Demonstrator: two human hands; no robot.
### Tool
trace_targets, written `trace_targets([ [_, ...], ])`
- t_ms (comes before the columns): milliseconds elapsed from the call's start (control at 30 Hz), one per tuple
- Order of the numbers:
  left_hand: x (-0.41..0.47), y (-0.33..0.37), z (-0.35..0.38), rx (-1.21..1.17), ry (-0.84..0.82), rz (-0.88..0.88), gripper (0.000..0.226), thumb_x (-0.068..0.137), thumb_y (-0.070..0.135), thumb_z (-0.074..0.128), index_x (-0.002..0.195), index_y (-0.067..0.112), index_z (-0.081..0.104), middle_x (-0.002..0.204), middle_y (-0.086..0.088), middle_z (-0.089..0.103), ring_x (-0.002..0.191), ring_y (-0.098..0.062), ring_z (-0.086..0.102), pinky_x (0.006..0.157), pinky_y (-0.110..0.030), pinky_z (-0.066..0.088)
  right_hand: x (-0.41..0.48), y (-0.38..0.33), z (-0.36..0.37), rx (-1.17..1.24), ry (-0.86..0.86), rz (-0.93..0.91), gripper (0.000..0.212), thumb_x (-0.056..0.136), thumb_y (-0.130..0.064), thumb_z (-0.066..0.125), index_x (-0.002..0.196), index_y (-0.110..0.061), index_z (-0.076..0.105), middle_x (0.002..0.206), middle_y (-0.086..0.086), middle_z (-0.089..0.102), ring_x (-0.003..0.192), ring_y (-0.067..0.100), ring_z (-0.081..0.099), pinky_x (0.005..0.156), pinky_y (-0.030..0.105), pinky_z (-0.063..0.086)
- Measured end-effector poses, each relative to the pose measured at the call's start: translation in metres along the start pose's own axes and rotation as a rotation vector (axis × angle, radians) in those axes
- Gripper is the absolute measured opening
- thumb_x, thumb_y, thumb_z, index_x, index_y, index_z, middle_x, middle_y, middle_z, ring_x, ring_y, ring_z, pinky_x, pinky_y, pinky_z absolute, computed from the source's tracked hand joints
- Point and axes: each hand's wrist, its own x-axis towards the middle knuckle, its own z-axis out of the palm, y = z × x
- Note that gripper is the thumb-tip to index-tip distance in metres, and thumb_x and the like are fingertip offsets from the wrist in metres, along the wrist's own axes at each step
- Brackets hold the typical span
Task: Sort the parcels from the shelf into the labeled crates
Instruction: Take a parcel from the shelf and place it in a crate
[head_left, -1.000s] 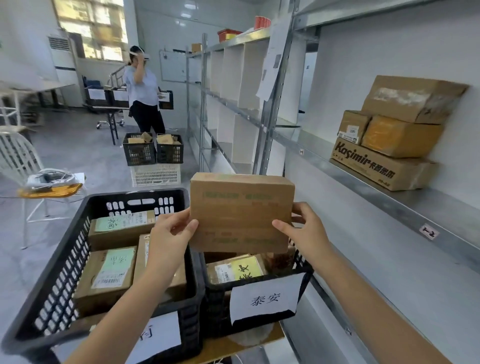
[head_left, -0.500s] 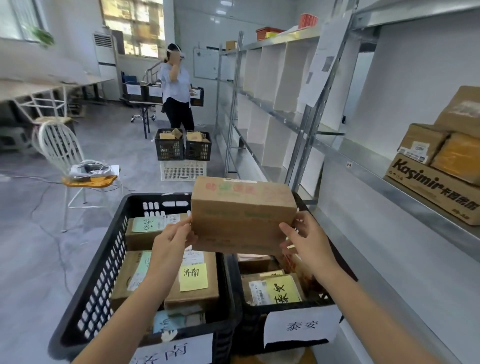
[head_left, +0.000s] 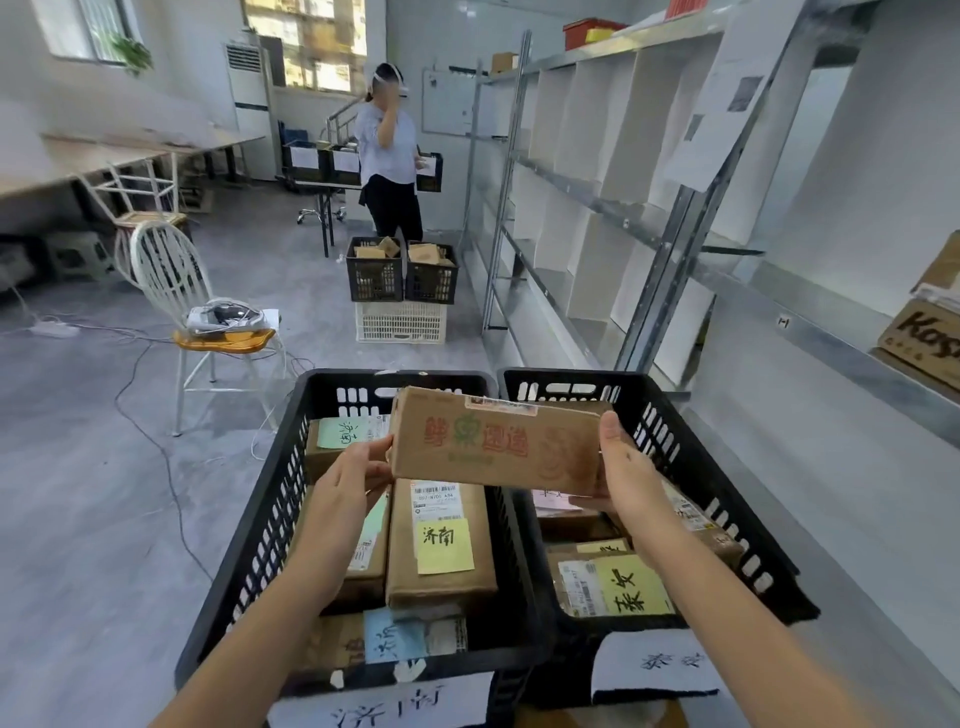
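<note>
A brown cardboard parcel (head_left: 493, 441) with red and green print hangs tilted over the gap between two black crates. My left hand (head_left: 353, 480) grips its left end and my right hand (head_left: 623, 467) grips its right end. The left crate (head_left: 260, 525) holds several parcels with yellow, green and blue notes and carries a white label (head_left: 384, 701) on its front. The right crate (head_left: 691, 457) holds parcels too, one with a yellow note (head_left: 631, 584), and has its own white label (head_left: 660, 665).
A metal shelf (head_left: 831, 343) runs along the right with a printed carton (head_left: 924, 338) at its edge. A white chair (head_left: 208, 322) stands to the left. Further back, a person (head_left: 389, 156) stands behind two black crates (head_left: 402, 273) stacked on a white one.
The parcel has come down lower over the crates and tipped so its printed face shows. The view has swung left, leaving most of the shelf's cartons out of frame.
</note>
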Motion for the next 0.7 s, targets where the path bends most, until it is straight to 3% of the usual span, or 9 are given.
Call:
trace_targets([
  [67, 0.002, -0.004, -0.009, 0.005, 0.011, -0.016, 0.038, 0.106, 0.031, 0.033, 0.112, 0.023, 0.069, 0.098, -0.004, 0.076, 0.104, -0.018, 0.068, 0.101, -0.037, 0.050, 0.002, 0.001, 0.008, 0.071, -0.007, 0.029, 0.093, 0.059, -0.102, 0.033, 0.118, -0.037, 0.062, 0.117, -0.004, 0.066, 0.110, 0.028, 0.064, 0.098, 0.053, 0.052],
  [200, 0.003, -0.011, -0.028, 0.014, 0.047, -0.056, 0.039, 0.107, 0.035, 0.033, 0.105, 0.022, 0.070, 0.094, -0.003, 0.077, 0.100, -0.022, 0.070, 0.099, -0.043, 0.051, -0.002, -0.005, 0.026, 0.178, -0.056, 0.056, 0.045, 0.091, -0.070, 0.047, 0.117, -0.036, 0.060, 0.118, -0.003, 0.064, 0.111, 0.026, 0.064, 0.094, 0.052, 0.055],
  [300, 0.003, -0.016, -0.040, 0.030, 0.063, -0.082, 0.042, 0.107, 0.037, 0.031, 0.108, 0.020, 0.069, 0.096, -0.005, 0.077, 0.100, -0.020, 0.071, 0.099, -0.042, 0.052, -0.003, -0.007, 0.036, 0.248, -0.128, 0.058, 0.018, 0.100, -0.042, 0.050, 0.111, -0.030, 0.058, 0.115, 0.005, 0.064, 0.105, 0.030, 0.066, 0.090, 0.053, 0.057],
  [433, 0.004, -0.017, -0.050, 0.034, 0.064, -0.098, 0.043, 0.107, 0.039, 0.032, 0.110, 0.017, 0.069, 0.100, -0.005, 0.076, 0.101, -0.020, 0.070, 0.100, -0.040, 0.051, 0.000, -0.005, 0.049, 0.261, -0.190, 0.036, 0.026, 0.098, -0.029, 0.052, 0.120, -0.015, 0.053, 0.119, 0.013, 0.062, 0.102, 0.028, 0.063, 0.087, 0.047, 0.057],
  [567, 0.006, -0.014, -0.052, -0.009, 0.083, -0.126, 0.042, 0.106, 0.040, 0.034, 0.105, 0.017, 0.068, 0.102, -0.010, 0.075, 0.100, -0.022, 0.070, 0.096, -0.037, 0.052, 0.004, 0.000, 0.062, 0.199, -0.238, 0.035, 0.038, 0.095, -0.021, 0.054, 0.133, -0.026, 0.052, 0.113, 0.004, 0.072, 0.092, 0.017, 0.065, 0.079, 0.037, 0.055],
  [633, 0.008, -0.013, -0.053, -0.037, 0.077, -0.140, 0.042, 0.103, 0.045, 0.038, 0.106, 0.016, 0.068, 0.101, -0.010, 0.075, 0.098, -0.023, 0.070, 0.090, -0.034, 0.054, 0.005, 0.003, 0.067, 0.161, -0.269, 0.015, 0.040, 0.095, -0.017, 0.051, 0.133, -0.032, 0.053, 0.105, -0.004, 0.075, 0.091, 0.014, 0.067, 0.082, 0.034, 0.055],
  [700, 0.010, -0.014, -0.054, -0.036, 0.058, -0.151, 0.049, 0.097, 0.058, 0.045, 0.110, 0.016, 0.066, 0.101, -0.009, 0.075, 0.096, -0.023, 0.071, 0.088, -0.036, 0.055, 0.004, 0.004, 0.070, 0.121, -0.296, -0.002, 0.044, 0.096, -0.018, 0.051, 0.136, -0.036, 0.049, 0.110, -0.007, 0.074, 0.101, 0.016, 0.067, 0.092, 0.036, 0.054],
])
